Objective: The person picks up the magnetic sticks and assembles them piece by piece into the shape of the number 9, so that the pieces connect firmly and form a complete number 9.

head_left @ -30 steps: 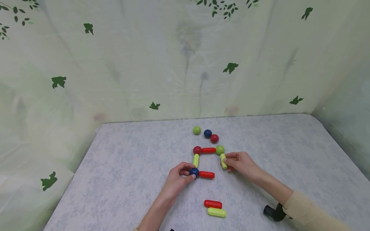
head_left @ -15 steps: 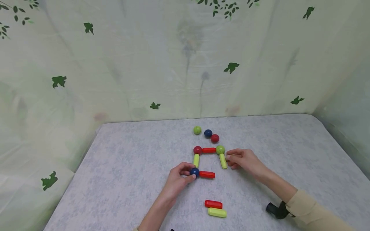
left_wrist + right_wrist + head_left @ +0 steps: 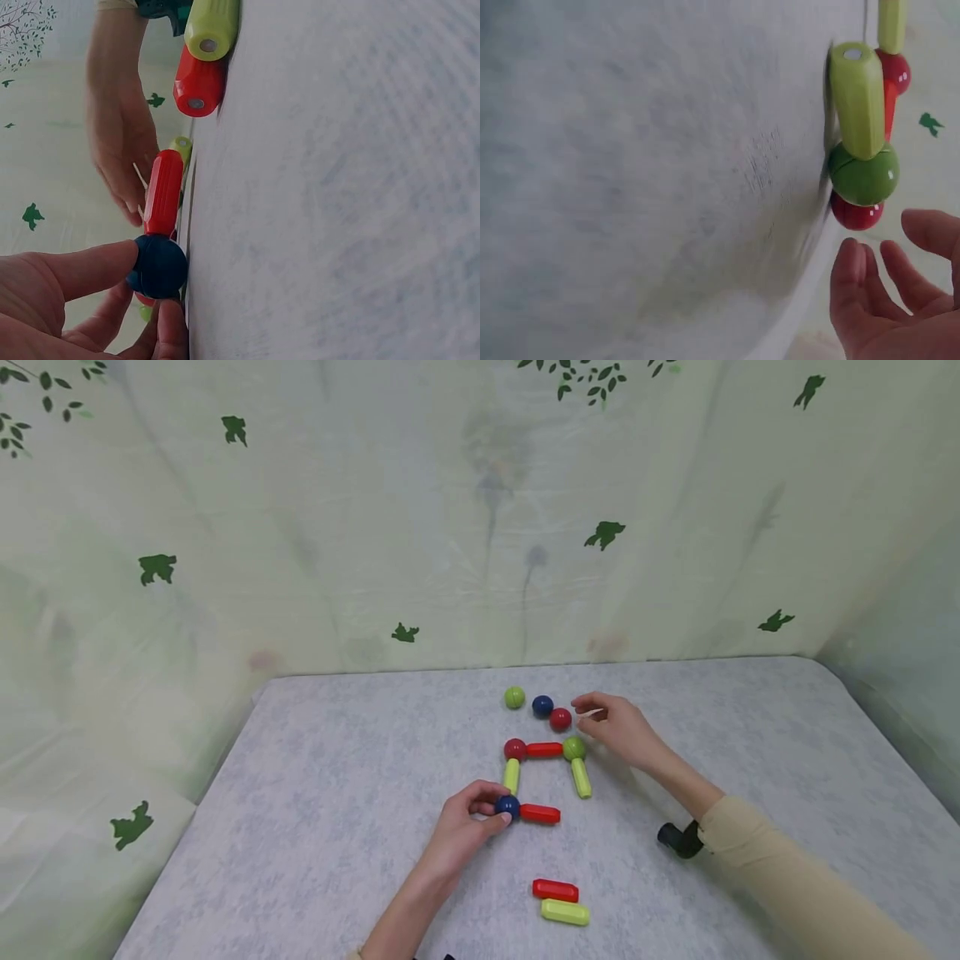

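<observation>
My left hand (image 3: 467,822) pinches a blue ball (image 3: 161,266) between thumb and fingers. From that ball a red rod (image 3: 540,813) sticks out to the right, and a yellow-green rod (image 3: 512,775) runs back to a red ball (image 3: 515,749). Another red rod (image 3: 544,749) joins it to a green ball (image 3: 573,747), from which a second yellow-green rod (image 3: 857,97) points toward the front. My right hand (image 3: 617,727) holds nothing; its parted thumb and fingers are just right of a loose red ball (image 3: 560,719).
A loose blue ball (image 3: 543,706) lies against the loose red one, with a loose green ball (image 3: 514,697) to their left. Nearer the front, a red rod (image 3: 556,890) and a yellow-green rod (image 3: 565,912) lie side by side on the grey table (image 3: 337,827).
My right hand has let go of the yellow-green rod under the green ball and moved back toward the loose red ball. The left hand keeps its place on the blue ball.
</observation>
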